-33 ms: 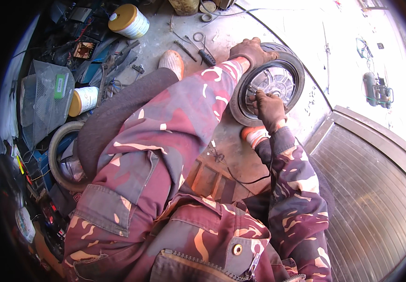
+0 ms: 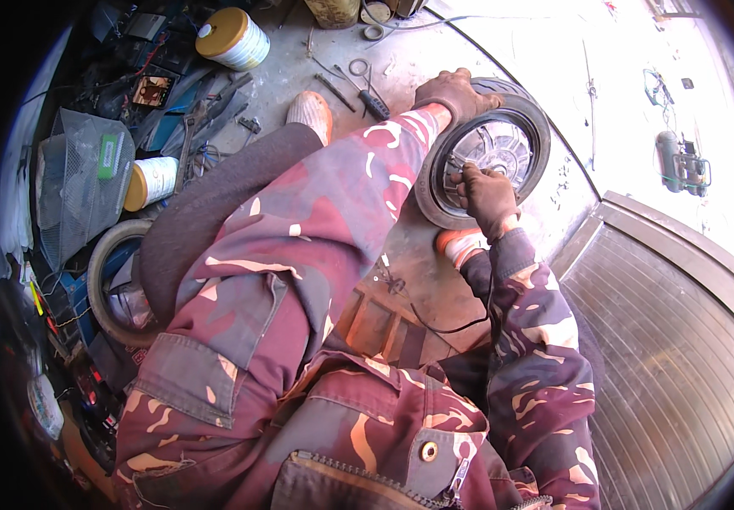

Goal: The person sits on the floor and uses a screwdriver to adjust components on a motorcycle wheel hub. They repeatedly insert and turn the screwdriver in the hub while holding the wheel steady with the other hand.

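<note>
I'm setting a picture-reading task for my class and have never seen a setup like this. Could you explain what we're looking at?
There is no machine here, just a person using two bare hands. The camera sits on the person's head and looks down, so the patterned sleeves are their own. Its wide lens bends straight edges.

The left hand lies over the far side of a wheel with a black tyre. The right hand is at the wheel's middle, fingers bent; whether they pinch something small is hard to tell.

On the floor are a dark-handled tool and a white tub with a yellowish lid. Another tyre is at lower left.
</note>
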`<action>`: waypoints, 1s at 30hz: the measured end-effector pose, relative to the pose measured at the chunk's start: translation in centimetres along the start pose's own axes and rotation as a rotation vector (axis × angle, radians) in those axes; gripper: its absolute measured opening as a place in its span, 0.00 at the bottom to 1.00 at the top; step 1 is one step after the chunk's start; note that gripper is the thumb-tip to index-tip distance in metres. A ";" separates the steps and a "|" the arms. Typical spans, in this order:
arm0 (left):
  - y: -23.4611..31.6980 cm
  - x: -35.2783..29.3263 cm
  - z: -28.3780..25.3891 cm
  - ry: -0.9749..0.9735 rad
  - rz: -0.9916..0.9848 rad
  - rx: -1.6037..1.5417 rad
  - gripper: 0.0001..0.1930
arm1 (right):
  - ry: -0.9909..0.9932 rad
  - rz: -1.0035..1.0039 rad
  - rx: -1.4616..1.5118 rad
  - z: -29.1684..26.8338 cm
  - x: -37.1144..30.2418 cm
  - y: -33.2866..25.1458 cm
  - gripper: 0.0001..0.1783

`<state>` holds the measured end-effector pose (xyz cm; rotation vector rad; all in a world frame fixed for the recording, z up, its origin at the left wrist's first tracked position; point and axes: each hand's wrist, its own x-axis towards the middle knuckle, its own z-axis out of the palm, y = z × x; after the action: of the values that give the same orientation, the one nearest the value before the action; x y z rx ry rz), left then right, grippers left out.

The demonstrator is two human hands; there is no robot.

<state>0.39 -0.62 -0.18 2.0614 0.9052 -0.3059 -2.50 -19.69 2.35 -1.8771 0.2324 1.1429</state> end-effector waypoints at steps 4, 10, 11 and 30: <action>0.0 0.0 -0.2 -0.032 -0.014 -0.008 0.49 | -0.082 -0.020 -0.194 -1.9 1.5 -0.9 0.20; -0.2 0.0 -0.3 -0.011 0.014 0.007 0.50 | -0.080 -0.017 -0.753 -2.1 1.3 -3.9 0.23; -0.2 0.0 -0.2 -0.012 0.010 0.007 0.50 | -0.019 -0.120 -1.011 -1.7 0.7 -4.2 0.21; -0.4 0.0 -0.2 -0.028 0.009 -0.010 0.52 | -0.109 -0.051 -0.514 -2.4 -0.4 -5.3 0.21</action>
<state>0.13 -0.26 -0.29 2.0464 0.8789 -0.3239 1.72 -18.61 6.20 -2.2356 -0.1906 1.3545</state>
